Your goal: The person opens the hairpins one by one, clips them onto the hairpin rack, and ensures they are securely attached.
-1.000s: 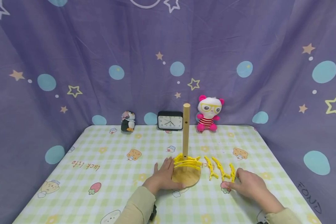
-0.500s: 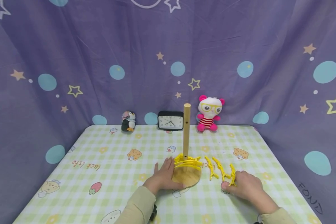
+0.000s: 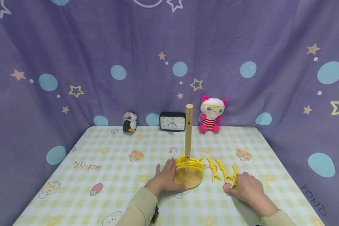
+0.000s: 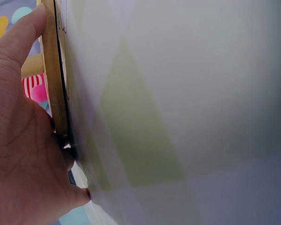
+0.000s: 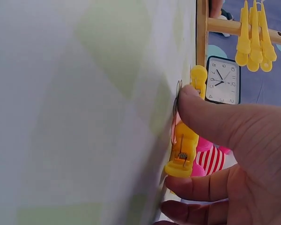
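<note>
In the head view a wooden stand (image 3: 188, 135) with a round base (image 3: 188, 178) rises from the table. Yellow hair clips (image 3: 190, 164) are fixed across its lower post. My left hand (image 3: 165, 178) grips the base from the left, thumb along the front rim (image 4: 56, 79) and fingers round the far side. On the right, my right hand (image 3: 248, 186) pinches the nearest loose hair clip (image 3: 234, 177) between thumb and fingers. In the right wrist view this clip (image 5: 183, 152) shows its metal spring. Two other hair clips (image 3: 213, 169) lie between it and the stand.
At the table's back edge stand a penguin toy (image 3: 129, 122), a black-framed clock (image 3: 172, 121) and a pink-and-white panda plush (image 3: 211, 114). A checked cloth (image 3: 115, 188) covers the table. Behind it hangs a purple curtain (image 3: 147, 37).
My right hand has come in closer round the rightmost hair clip, its fingers moving nearer the thumb. The left hand stays at the base.
</note>
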{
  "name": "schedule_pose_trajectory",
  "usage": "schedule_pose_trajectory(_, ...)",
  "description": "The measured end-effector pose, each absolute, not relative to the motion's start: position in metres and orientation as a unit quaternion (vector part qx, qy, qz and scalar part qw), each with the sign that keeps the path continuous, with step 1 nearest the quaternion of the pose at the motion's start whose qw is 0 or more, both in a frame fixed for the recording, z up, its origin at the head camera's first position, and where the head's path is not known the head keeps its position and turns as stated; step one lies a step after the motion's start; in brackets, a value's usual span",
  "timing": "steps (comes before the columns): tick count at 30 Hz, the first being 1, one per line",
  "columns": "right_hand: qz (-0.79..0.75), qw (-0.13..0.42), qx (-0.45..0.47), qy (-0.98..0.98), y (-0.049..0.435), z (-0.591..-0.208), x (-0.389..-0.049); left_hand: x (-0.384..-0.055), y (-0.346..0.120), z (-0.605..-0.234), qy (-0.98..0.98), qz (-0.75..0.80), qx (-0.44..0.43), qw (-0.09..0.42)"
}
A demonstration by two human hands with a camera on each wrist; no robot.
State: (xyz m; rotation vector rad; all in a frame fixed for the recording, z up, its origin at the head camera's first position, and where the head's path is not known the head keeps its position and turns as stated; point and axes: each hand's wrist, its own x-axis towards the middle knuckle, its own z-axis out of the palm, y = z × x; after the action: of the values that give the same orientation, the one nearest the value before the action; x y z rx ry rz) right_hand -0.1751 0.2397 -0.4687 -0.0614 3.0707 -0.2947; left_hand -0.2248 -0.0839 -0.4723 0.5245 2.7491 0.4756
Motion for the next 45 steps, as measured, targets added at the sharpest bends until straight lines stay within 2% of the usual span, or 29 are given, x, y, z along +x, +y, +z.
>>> schedule_pose_trajectory(11,-0.105,0.057,-0.001,0.993,0.243,-0.467,-0.180,-0.226,-0.084,-0.474,0.957,0.167,0.180,0.154)
schedule_pose_trajectory(21,-0.134,0.037,0.030,0.990,0.255,-0.460,-0.187,-0.228,-0.084,-0.477,0.957,0.168,0.180,0.151)
schedule_pose_trajectory(28,-0.154,-0.048,0.016,0.987,0.258,-0.458,-0.190,-0.228,-0.084,-0.477,0.958,0.167,0.178,0.151)
schedule_pose_trajectory(36,-0.204,-0.173,-0.068,0.961,0.253,-0.446,-0.192,-0.229,-0.084,-0.479,0.956,0.174,0.177,0.154)
schedule_pose_trajectory(45,-0.254,-0.215,-0.147,0.931,0.237,-0.436,-0.193,-0.233,-0.085,-0.486,0.958,0.164,0.180,0.151)
